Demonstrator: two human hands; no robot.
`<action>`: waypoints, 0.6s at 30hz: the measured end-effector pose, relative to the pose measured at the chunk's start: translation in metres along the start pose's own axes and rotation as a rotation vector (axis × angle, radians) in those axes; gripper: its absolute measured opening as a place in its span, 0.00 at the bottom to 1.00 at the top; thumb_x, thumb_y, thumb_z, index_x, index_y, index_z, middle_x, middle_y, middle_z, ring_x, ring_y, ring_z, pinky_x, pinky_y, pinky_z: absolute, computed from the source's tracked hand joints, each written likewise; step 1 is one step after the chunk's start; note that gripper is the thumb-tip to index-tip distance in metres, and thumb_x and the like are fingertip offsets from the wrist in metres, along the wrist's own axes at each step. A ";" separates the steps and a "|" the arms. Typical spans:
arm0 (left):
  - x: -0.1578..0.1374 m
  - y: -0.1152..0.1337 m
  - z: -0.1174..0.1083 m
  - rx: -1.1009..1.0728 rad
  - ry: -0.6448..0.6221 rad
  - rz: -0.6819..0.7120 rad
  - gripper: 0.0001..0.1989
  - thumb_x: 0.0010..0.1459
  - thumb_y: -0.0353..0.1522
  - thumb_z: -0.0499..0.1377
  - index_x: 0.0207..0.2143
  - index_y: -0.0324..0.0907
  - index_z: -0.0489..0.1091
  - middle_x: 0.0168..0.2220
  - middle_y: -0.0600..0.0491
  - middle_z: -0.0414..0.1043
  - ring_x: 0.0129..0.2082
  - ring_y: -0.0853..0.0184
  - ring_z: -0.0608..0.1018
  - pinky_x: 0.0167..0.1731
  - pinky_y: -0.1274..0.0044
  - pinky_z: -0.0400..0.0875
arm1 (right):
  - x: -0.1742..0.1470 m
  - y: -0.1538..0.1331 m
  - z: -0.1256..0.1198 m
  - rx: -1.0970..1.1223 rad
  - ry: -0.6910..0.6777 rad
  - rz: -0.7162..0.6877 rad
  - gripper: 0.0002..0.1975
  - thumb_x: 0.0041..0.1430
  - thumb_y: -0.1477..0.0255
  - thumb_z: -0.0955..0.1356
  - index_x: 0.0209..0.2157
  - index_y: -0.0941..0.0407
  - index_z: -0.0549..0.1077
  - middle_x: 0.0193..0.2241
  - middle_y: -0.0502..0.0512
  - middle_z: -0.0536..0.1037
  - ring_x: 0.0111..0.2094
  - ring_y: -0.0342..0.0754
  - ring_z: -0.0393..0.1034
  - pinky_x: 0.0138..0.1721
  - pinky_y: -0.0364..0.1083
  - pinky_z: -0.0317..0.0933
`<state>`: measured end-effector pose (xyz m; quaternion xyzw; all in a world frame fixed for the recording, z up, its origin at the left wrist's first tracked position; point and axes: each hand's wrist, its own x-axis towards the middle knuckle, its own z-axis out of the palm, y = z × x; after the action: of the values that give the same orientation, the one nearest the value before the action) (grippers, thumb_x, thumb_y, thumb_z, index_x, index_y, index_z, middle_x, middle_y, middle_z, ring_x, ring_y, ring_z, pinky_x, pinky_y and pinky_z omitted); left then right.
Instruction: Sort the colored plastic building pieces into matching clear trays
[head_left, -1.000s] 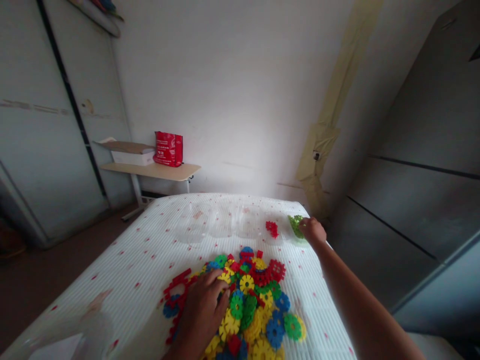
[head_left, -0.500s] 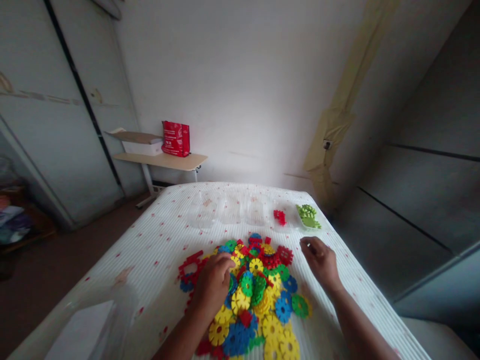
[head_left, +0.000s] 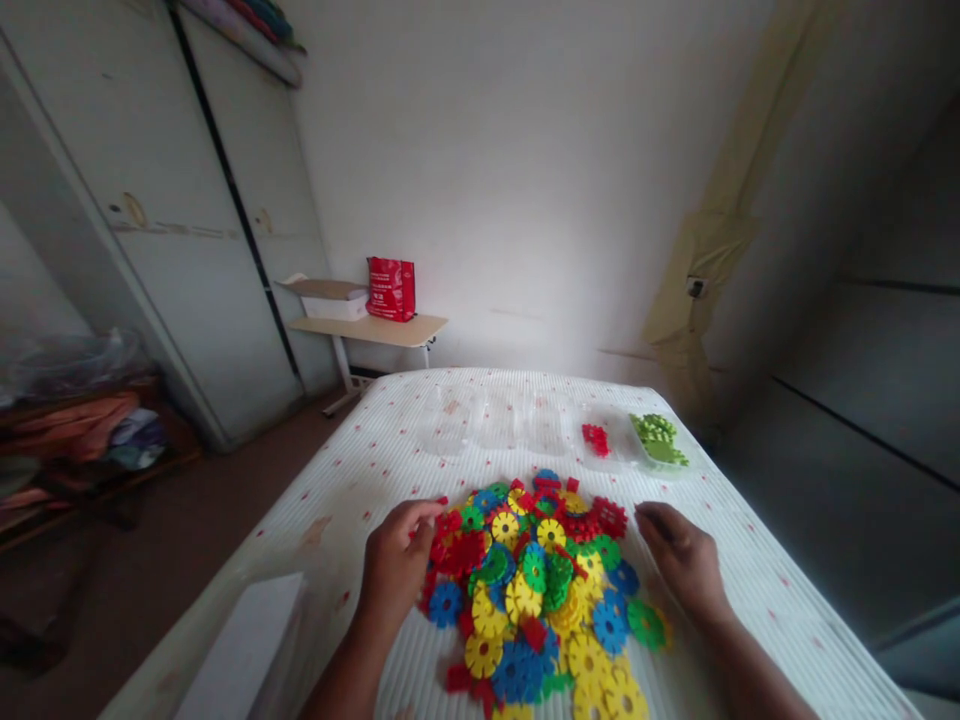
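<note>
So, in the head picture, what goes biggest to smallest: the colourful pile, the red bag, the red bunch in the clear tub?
Largest to smallest, as they look:
1. Colourful pile
2. Red bag
3. Red bunch in the clear tub
The bag is farther away, so real sizes may differ.

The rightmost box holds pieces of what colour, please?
Its pieces are light green, seen best in the head view.

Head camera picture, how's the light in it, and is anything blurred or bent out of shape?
Head view: soft light, the wall brighter mid-frame, the right edge dark; head view: cabinet doors lean, likely lens distortion; head view: transparent trays fade into the pale tablecloth, and the coloured pieces look slightly soft.
</note>
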<state>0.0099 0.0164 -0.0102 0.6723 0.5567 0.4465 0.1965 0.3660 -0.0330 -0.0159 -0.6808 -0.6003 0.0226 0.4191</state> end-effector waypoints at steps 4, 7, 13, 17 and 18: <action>0.000 0.006 -0.001 -0.028 -0.129 0.018 0.10 0.50 0.32 0.54 0.33 0.41 0.73 0.35 0.51 0.77 0.36 0.66 0.77 0.38 0.75 0.71 | -0.001 0.003 0.003 -0.037 0.008 -0.009 0.15 0.52 0.59 0.61 0.30 0.55 0.72 0.28 0.55 0.79 0.29 0.49 0.73 0.30 0.44 0.65; -0.003 0.017 0.000 0.011 -0.208 0.105 0.08 0.47 0.30 0.57 0.30 0.43 0.75 0.34 0.51 0.76 0.39 0.65 0.75 0.44 0.72 0.68 | -0.001 0.002 0.004 -0.042 0.010 -0.020 0.16 0.52 0.59 0.61 0.30 0.55 0.72 0.28 0.55 0.79 0.29 0.49 0.73 0.31 0.44 0.65; -0.012 0.034 0.011 0.100 -0.354 0.314 0.14 0.44 0.26 0.59 0.34 0.48 0.75 0.38 0.54 0.76 0.41 0.64 0.73 0.48 0.67 0.63 | -0.003 0.006 0.007 -0.060 -0.023 -0.033 0.16 0.54 0.60 0.60 0.31 0.55 0.72 0.29 0.56 0.79 0.30 0.49 0.73 0.31 0.44 0.65; -0.016 0.040 0.013 0.245 -0.437 0.359 0.16 0.43 0.28 0.60 0.37 0.50 0.74 0.39 0.55 0.75 0.42 0.61 0.71 0.46 0.63 0.61 | -0.004 0.009 0.009 -0.058 -0.046 -0.039 0.16 0.55 0.60 0.60 0.32 0.55 0.72 0.30 0.56 0.79 0.31 0.49 0.73 0.32 0.44 0.65; -0.016 0.041 0.013 0.264 -0.453 0.360 0.16 0.43 0.28 0.60 0.37 0.51 0.75 0.39 0.55 0.75 0.41 0.61 0.71 0.45 0.64 0.61 | -0.004 0.010 0.010 -0.054 -0.048 -0.039 0.16 0.55 0.60 0.60 0.32 0.55 0.72 0.30 0.56 0.78 0.31 0.49 0.73 0.32 0.44 0.65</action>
<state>0.0442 -0.0077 0.0087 0.8622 0.4240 0.2368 0.1444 0.3677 -0.0301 -0.0297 -0.6792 -0.6238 0.0148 0.3864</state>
